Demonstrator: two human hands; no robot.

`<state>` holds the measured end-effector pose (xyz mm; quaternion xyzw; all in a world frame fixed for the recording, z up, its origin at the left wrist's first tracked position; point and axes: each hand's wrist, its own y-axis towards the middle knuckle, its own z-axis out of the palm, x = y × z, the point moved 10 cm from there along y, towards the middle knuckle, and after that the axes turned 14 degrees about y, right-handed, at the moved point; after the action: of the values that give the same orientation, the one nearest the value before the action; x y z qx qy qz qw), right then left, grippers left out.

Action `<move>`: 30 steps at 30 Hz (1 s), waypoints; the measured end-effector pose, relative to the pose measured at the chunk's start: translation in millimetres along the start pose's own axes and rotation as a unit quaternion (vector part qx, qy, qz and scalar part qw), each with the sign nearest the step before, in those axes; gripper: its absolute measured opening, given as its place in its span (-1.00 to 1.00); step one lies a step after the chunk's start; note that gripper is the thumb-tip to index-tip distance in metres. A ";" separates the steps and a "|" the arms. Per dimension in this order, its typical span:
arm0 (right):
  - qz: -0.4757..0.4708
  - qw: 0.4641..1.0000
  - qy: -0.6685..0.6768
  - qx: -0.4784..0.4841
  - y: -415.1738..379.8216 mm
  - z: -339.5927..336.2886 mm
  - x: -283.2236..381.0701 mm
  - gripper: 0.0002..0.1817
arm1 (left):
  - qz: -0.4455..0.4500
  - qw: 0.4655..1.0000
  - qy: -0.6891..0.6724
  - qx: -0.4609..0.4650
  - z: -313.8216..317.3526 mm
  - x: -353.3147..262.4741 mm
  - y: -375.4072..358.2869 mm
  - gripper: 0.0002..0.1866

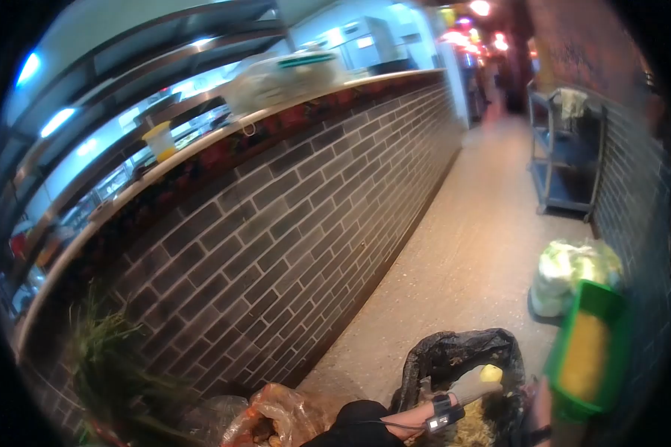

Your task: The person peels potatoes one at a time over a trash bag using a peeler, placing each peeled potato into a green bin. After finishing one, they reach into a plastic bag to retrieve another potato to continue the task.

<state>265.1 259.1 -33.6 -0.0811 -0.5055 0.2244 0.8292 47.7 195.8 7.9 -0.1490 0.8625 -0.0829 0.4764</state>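
Note:
My left hand [473, 389], in a pale glove, reaches over a bin lined with a black bag [423, 365]. A pale yellow peeled potato [490, 373] shows at its closed fingers. Light-coloured peelings [476, 430] lie in the bin below. My right hand [532, 393] is at the bin's right side, blurred and partly hidden; its fingers and anything in them cannot be made out. Close to its right is a green plastic basket [559, 366] with yellow contents. A clear plastic bag [279, 406] with brownish items stands open left of my knee.
A brick-faced counter [320, 201] runs along the left, with a full plastic bag [283, 80] and a yellow-white container [159, 141] on top. Green stalks [112, 350] stand at lower left. On the right are a bulging bag of greens [566, 276] and a metal trolley [566, 160].

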 end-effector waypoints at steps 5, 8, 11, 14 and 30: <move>-0.096 0.978 -0.184 -0.007 2.2 14.6 10.0 -0.35 | 0.080 0.996 -0.026 -0.013 5.0 -12.8 5.0 -0.34; -0.160 0.921 -0.355 0.025 -31.9 65.4 62.4 -0.36 | 0.182 0.980 0.030 -0.078 7.1 -21.4 5.0 -0.21; -0.136 0.932 -0.334 0.040 -34.5 66.9 73.7 -0.32 | 0.230 0.971 0.045 -0.044 15.9 -47.6 -6.9 -0.33; -0.227 0.878 -0.422 0.009 -41.6 54.7 86.2 -0.39 | 0.176 0.983 0.048 -0.005 19.6 -73.4 -24.7 -0.23; -0.436 0.664 -0.607 -0.020 -51.0 71.0 82.4 -0.61 | 0.216 0.951 0.221 -0.006 21.5 -100.8 -41.4 -0.17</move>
<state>249.8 244.7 84.7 0.2865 -0.8788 -0.1738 0.3397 123.9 190.7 88.6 0.0600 0.9583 -0.0035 0.2792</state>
